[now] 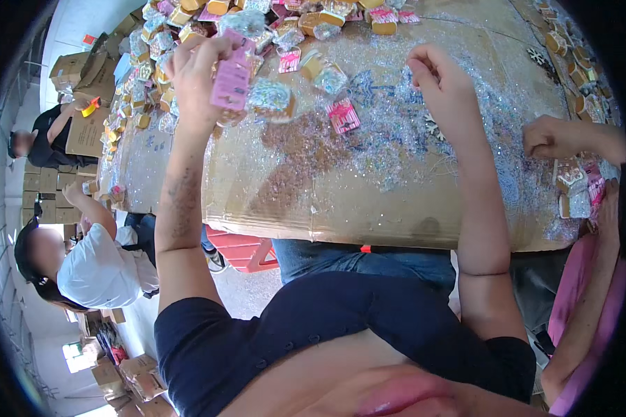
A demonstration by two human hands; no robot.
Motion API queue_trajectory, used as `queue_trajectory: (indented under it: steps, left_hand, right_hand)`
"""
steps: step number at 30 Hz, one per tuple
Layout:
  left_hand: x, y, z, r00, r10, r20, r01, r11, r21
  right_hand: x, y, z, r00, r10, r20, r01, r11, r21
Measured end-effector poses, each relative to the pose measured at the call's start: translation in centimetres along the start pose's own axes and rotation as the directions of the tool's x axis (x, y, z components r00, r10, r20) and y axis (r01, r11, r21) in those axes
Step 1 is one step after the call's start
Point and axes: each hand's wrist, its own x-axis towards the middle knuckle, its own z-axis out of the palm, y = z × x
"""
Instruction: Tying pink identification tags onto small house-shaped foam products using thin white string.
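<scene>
My left hand [200, 73], raised over the cardboard-topped table, is closed on a pink printed card [231, 75]. A small wrapped piece shows partly beneath the hand, and I cannot tell whether it hangs from the card. Beside the card lies a clear-wrapped piece with silvery-blue glitter and a tan edge [270, 98]. My right hand [442, 87] hovers over scattered glitter with its fingertips pinched together; whatever they hold is hidden or too small to see. Between the hands are a pink tag [343, 115] and another glittery wrapped piece [325, 74]. A white snowflake [432, 128] sits just below my right hand.
A heap of tan and glittery wrapped pieces [156, 48] covers the far left. At the right, a co-worker's hand [556, 137] rests near more wrapped pieces [574, 184]. Two people work at the left by cartons [83, 132]. A red stool [243, 250] stands under the table edge.
</scene>
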Motion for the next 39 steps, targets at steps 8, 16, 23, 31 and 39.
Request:
queue_trajectory:
  steps: [8, 16, 23, 31, 39]
  left_hand:
    - [-3.9, -1.1, -2.3, 0.996, -0.074, 0.048, 0.088, 0.744, -0.662]
    - [-5.9, -1.2, -2.0, 0.998, -0.008, 0.057, 0.051, 0.590, -0.806]
    - [-4.9, -0.2, -1.8, 0.875, 0.293, 0.385, 0.046, 0.742, -0.669]
    - [-0.2, 3.7, 3.5, 0.531, 0.266, 0.805, 0.499, 0.670, -0.550]
    - [1.4, 8.7, 9.6, 0.655, 0.278, 0.702, -0.332, 0.941, -0.063]
  right_hand:
    - [-0.3, 0.4, 0.6, 0.999, -0.050, 0.020, 0.050, 0.998, -0.028]
    - [-0.4, -0.4, 0.7, 0.989, -0.017, 0.148, 0.032, 0.995, -0.099]
    - [-0.4, -0.2, 1.0, 0.986, -0.030, 0.161, 0.046, 0.994, -0.099]
    - [-0.7, -0.5, 0.9, 0.986, -0.032, 0.165, 0.056, 0.988, -0.145]
    - [-0.6, -1.0, 0.5, 0.985, -0.073, 0.155, 0.088, 0.991, -0.096]
